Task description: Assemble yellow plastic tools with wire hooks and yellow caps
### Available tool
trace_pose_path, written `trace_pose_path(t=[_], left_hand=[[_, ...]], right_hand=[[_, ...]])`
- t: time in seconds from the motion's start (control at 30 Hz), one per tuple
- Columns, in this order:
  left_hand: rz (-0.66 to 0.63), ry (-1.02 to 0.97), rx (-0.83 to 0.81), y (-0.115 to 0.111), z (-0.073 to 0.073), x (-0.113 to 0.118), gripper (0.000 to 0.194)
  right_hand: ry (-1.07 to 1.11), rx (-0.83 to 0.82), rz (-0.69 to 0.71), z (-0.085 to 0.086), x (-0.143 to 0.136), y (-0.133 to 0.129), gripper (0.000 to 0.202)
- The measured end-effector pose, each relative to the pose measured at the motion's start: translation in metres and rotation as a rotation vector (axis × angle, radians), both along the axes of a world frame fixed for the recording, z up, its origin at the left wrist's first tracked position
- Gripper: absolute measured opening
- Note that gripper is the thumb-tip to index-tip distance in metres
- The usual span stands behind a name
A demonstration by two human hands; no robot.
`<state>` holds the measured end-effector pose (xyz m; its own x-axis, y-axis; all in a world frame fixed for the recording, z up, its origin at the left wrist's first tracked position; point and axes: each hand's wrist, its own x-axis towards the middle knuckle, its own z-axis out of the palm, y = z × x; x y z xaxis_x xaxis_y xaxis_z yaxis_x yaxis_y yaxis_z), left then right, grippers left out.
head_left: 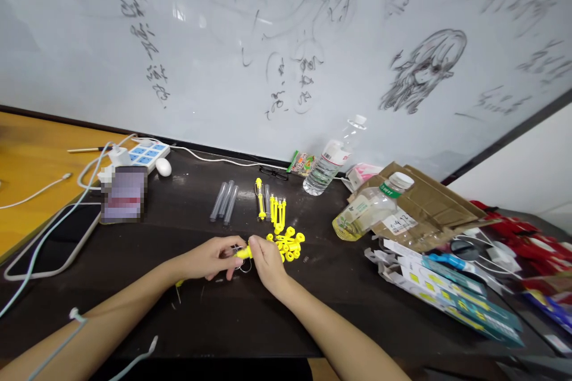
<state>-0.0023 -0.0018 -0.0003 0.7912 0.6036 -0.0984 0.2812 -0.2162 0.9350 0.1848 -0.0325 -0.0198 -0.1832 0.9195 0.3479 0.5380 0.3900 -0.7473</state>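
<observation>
Near the front middle of the dark table, my left hand [213, 257] and my right hand [269, 264] meet at a yellow plastic piece [244, 253] with a thin metal ring beside it. Both hands have their fingers closed on this piece. Just beyond my right hand lies a pile of small yellow parts [290, 241]. Several slim yellow pieces [277, 209] stand in a row behind the pile, next to a yellow-capped clear tube [260, 197]. Clear tubes [224, 202] lie farther left. Part of another yellow piece [179, 283] shows by my left wrist.
At the left are a power strip [149, 155], cables, a white mouse [163, 167] and a phone [53, 241]. A water bottle [328, 161], a yellow drink bottle [370, 205], cardboard [420, 202] and an opened box [447, 292] occupy the right. A whiteboard [201, 71] rises behind.
</observation>
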Motion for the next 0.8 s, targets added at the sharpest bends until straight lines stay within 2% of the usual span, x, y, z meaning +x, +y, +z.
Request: trace_pose_path(t=[0.17, 0.3, 0.5, 0.8], left_hand=[[-0.046, -0.052, -0.144, 0.0000, 0.0014, 0.0011, 0.037], [-0.048, -0.070, -0.189, 0.0025, 0.0002, 0.0009, 0.038], [-0.042, -0.073, -0.185, 0.0063, -0.0035, -0.0001, 0.039], [-0.032, -0.075, -0.162, 0.0056, -0.0047, -0.0005, 0.039]], right_hand=[[-0.027, 0.032, 0.003, -0.0020, 0.0003, -0.0004, 0.039], [-0.064, 0.028, -0.015, -0.0014, -0.0006, -0.0012, 0.033], [-0.084, -0.031, 0.017, 0.0018, 0.0001, -0.0007, 0.030], [-0.090, -0.004, 0.050, 0.0056, 0.0004, -0.0023, 0.029]])
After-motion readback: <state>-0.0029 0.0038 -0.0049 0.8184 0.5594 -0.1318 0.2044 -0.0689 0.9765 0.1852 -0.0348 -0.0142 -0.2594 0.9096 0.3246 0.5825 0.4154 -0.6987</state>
